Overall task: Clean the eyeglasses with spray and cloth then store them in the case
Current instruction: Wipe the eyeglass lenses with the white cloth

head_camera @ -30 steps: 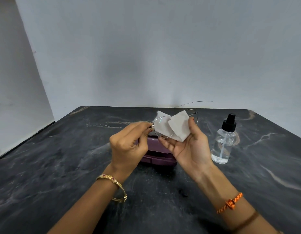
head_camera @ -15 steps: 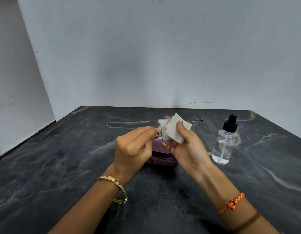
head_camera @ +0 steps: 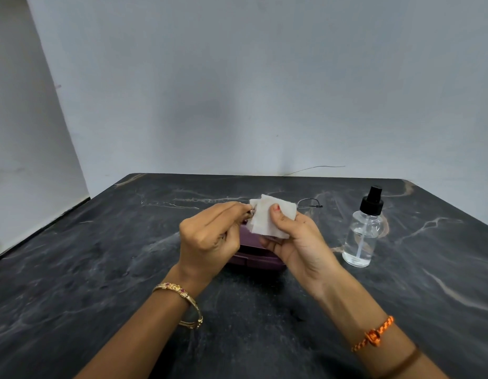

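1. A pale grey wall (head_camera: 237, 91) stands behind a dark marbled surface (head_camera: 100, 269), and a thin wire (head_camera: 314, 168) lies along the surface's far edge.
2. A purple case (head_camera: 253, 255) lies closed on the surface and serves here as the landmark.
3. Above the case, the right hand (head_camera: 295, 242) grips a white cloth (head_camera: 267, 217), its thumb pressing the cloth from the near side and the fingers curled behind it.
4. The cloth is folded over one lens of the eyeglasses (head_camera: 310, 203), so only a thin dark rim and temple show, sticking out to the right of the cloth, above the far right of the case.
5. The left hand (head_camera: 210, 236) is above the left part of the case, its fingertips pinching the frame at the cloth's left edge.
6. The two hands are close together, both holding the glasses off the surface.
7. A clear spray bottle (head_camera: 362, 231) with a black pump top stands upright, right of the case and apart from it.
8. A gold bangle (head_camera: 182, 302) rings the left wrist; an orange braided band (head_camera: 374, 335) rings the right.
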Demonstrator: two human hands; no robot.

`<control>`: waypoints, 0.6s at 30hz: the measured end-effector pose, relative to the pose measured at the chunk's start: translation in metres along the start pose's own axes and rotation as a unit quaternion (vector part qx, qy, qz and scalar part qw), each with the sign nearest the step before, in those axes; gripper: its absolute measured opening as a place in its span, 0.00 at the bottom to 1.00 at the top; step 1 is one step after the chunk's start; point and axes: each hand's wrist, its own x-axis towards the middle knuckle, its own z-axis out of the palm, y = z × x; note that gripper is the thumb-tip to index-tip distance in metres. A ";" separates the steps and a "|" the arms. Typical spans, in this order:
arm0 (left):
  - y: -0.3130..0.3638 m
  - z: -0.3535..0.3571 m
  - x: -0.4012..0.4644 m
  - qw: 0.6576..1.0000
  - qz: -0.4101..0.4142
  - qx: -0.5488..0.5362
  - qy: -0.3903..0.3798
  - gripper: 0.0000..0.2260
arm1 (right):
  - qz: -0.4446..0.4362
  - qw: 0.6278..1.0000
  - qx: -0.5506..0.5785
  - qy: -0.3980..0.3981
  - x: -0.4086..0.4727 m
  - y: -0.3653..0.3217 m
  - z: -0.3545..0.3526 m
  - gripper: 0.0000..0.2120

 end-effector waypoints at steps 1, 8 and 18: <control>0.000 -0.001 0.001 1.000 -0.006 -0.002 0.005 0.10 | -0.001 1.000 0.023 -0.007 0.000 0.000 0.001 0.08; 0.004 -0.002 0.002 1.000 -0.009 -0.005 0.010 0.10 | -0.009 0.993 0.120 -0.004 -0.001 0.004 0.008 0.13; 0.003 -0.002 0.001 1.000 0.006 0.007 0.008 0.07 | 0.025 0.996 0.076 0.027 -0.001 0.001 0.006 0.19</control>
